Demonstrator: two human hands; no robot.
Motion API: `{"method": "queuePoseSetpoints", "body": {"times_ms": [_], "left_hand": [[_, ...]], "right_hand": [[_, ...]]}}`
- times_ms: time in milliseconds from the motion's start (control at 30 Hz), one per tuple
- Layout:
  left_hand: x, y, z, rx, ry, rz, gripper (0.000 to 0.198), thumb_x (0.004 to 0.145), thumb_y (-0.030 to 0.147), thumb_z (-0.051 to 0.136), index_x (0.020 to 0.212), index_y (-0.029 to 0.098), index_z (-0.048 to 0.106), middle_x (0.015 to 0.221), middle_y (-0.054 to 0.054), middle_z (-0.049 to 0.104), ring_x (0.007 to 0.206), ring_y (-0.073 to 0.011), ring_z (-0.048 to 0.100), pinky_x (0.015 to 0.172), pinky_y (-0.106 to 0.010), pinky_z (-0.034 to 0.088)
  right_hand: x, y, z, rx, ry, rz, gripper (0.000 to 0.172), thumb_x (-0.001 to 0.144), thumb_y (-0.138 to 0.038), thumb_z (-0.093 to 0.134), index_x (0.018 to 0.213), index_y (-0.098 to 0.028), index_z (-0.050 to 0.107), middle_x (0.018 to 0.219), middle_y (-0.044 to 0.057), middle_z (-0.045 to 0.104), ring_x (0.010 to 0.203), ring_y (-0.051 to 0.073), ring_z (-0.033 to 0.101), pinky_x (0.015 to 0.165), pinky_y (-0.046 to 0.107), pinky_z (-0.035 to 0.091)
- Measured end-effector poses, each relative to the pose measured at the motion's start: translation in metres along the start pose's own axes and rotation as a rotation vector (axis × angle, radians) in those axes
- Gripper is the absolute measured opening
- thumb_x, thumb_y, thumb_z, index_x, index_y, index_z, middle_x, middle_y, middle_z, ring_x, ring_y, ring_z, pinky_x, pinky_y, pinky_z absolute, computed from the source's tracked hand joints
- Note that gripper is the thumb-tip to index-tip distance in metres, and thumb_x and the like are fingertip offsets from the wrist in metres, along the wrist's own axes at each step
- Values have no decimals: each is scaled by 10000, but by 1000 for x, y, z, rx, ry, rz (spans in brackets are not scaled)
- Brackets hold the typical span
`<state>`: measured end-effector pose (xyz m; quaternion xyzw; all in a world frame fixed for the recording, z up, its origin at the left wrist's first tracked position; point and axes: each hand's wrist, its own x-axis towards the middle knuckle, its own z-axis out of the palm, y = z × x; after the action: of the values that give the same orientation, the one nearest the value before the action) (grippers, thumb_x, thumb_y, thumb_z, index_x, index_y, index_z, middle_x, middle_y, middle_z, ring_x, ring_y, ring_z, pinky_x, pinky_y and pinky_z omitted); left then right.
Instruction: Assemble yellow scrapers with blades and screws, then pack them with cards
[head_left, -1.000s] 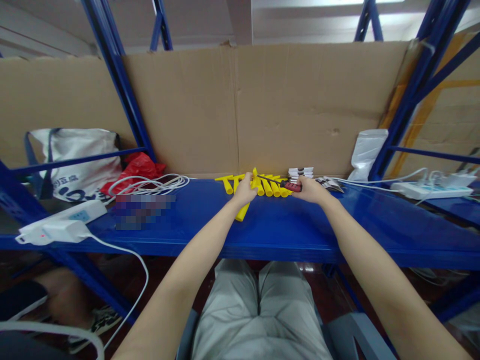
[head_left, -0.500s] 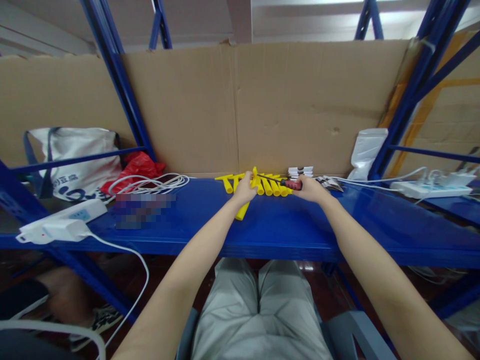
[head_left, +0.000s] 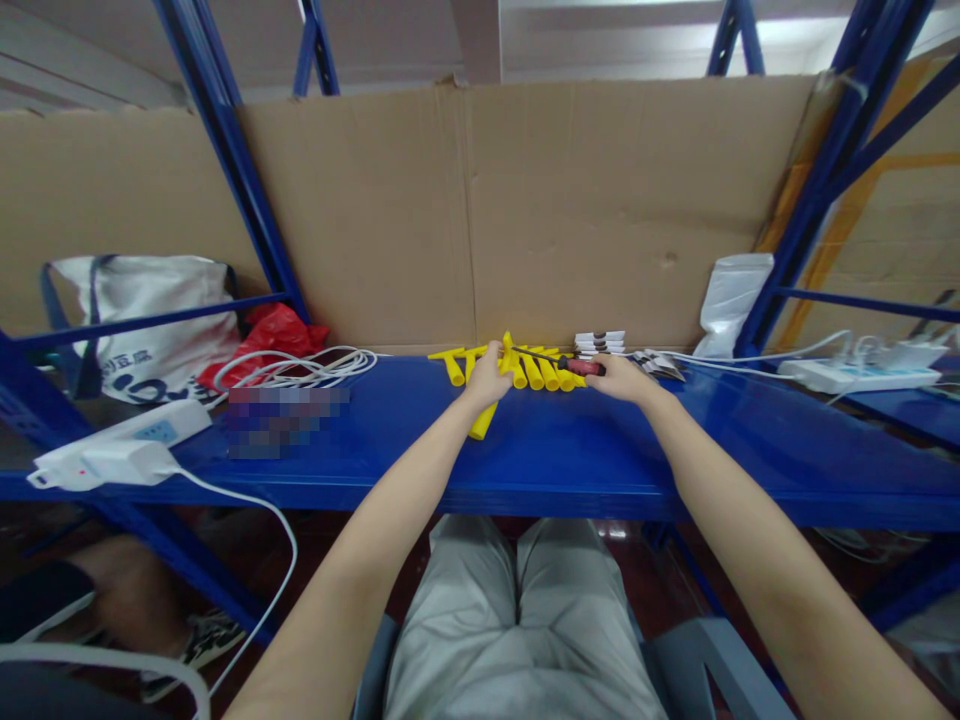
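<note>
My left hand (head_left: 490,378) is closed around a yellow T-shaped plastic piece (head_left: 482,421), whose round handle sticks out below my fingers toward me. In my right hand (head_left: 621,380) is a screwdriver (head_left: 581,367) with a red and black handle. Its dark shaft points left, and the tip meets the head of the yellow piece; how it sits there is too small to tell. Behind and beside my hands, several more yellow T-shaped pieces (head_left: 534,374) lie in a row on the blue shelf (head_left: 570,450).
White packets (head_left: 600,343) lie behind my right hand, with a white pouch (head_left: 732,305) farther right. Power strips (head_left: 124,445) and coiled white cable (head_left: 330,365) lie left, near a red bag (head_left: 274,335) and a cloth bag (head_left: 157,310). Cardboard (head_left: 570,210) stands behind. A person's leg shows lower left.
Both hands hold nearly the same pose, the screwdriver still against the yellow piece. The handle looks slightly turned in my right hand. The whole view has shifted a little.
</note>
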<state>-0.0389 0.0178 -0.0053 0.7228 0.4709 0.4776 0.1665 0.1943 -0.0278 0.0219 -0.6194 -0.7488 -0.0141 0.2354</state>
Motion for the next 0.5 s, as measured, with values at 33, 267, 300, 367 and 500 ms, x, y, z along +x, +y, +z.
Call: {"method": "queuePoseSetpoints", "body": {"times_ms": [33, 267, 300, 367, 500], "left_hand": [[0, 0, 0, 1, 0, 2, 386, 687, 74, 570, 1035, 202, 464, 1065, -56, 610, 973, -185, 605, 884, -345, 474], [-2, 5, 0, 30, 1, 18, 381, 670, 54, 570, 1015, 181, 470, 1071, -85, 602, 1021, -209, 583, 903, -358, 458], [-2, 5, -1, 28, 2, 20, 380, 669, 52, 570, 1011, 181, 469, 1068, -84, 602, 1024, -209, 581, 900, -354, 459], [-2, 5, -1, 24, 7, 27, 376, 667, 51, 572, 1001, 189, 469, 1053, -73, 605, 1033, -206, 576, 898, -347, 459], [-2, 5, -1, 19, 9, 25, 364, 672, 60, 572, 995, 194, 470, 1046, -64, 607, 1024, -200, 581, 893, -342, 458]], "right_hand": [[0, 0, 0, 0, 9, -6, 123, 722, -251, 520, 790, -164, 572, 748, 52, 619, 633, 146, 511, 566, 235, 326], [5, 6, 7, -84, 70, -9, 209, 681, -336, 620, 786, -181, 526, 702, 46, 600, 592, 146, 488, 528, 236, 309], [5, 7, 7, -88, 73, -6, 233, 677, -354, 630, 796, -183, 525, 701, 45, 602, 590, 147, 489, 525, 235, 309], [5, 7, 7, -86, 69, -4, 241, 675, -352, 635, 812, -184, 529, 707, 44, 608, 596, 152, 499, 527, 234, 314], [4, 4, 3, -64, 50, -15, 171, 687, -260, 591, 831, -173, 558, 742, 56, 631, 644, 165, 534, 562, 237, 335]]}}
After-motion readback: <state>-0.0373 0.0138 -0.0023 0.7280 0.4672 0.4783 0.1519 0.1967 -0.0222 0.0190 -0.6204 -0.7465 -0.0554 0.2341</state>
